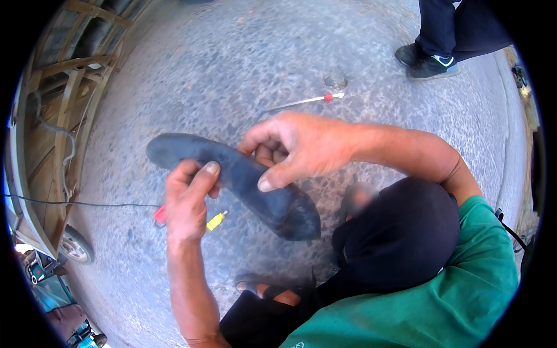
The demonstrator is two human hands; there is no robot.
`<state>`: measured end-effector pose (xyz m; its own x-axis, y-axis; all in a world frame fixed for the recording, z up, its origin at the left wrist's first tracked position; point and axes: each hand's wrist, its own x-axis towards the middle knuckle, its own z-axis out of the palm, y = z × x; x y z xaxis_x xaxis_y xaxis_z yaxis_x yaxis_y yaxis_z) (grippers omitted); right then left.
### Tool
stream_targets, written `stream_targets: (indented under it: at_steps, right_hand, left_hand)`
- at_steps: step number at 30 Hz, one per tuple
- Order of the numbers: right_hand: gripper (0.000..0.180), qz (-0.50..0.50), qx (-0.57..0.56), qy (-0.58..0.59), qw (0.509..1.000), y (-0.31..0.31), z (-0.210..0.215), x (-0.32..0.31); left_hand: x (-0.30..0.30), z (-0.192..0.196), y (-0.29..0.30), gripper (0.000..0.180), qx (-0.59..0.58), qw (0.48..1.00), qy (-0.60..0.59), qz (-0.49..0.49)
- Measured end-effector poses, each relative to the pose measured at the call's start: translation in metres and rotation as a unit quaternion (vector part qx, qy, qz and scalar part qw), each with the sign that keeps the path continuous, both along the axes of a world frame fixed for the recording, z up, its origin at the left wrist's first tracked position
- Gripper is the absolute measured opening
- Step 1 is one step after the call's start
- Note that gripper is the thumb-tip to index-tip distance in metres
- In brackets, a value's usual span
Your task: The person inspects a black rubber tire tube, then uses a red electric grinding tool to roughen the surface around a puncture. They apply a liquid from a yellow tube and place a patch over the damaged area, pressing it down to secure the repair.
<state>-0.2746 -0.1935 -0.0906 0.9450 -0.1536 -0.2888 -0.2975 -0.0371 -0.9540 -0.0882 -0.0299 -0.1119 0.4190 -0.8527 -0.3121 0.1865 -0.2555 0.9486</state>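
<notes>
A long, flat black piece shaped like a shoe sole slants across the space in front of me, its rounded end far left and its narrower end near right. My left hand pinches its near edge, thumb on top and fingers beneath. On the far edge, my right hand grips the middle, with the thumb pressed on the upper face and the other fingers curled behind. Below the piece, a small yellow-handled tool lies on the ground. Beside my left wrist is a red object, partly covered by the hand.
A thin metal rod with a red collar lies on the rough stone ground ahead. Another person's dark shoes stand at the far right. At left is a wooden-slatted frame with a wheel; a dark cable runs from it.
</notes>
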Motion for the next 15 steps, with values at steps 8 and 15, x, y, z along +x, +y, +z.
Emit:
stream_targets:
  at_steps: [8,15]
  right_hand:
    - [0.050,0.004,-0.012,-0.017,1.000,0.011,0.007,0.002]
    - [0.046,-0.014,0.084,-0.049,0.995,0.016,-0.006,-0.002]
  left_hand:
    - [0.023,0.025,0.011,0.012,0.012,0.998,0.011,-0.054]
    - [0.001,0.016,-0.001,0.024,0.013,0.996,-0.021,0.080]
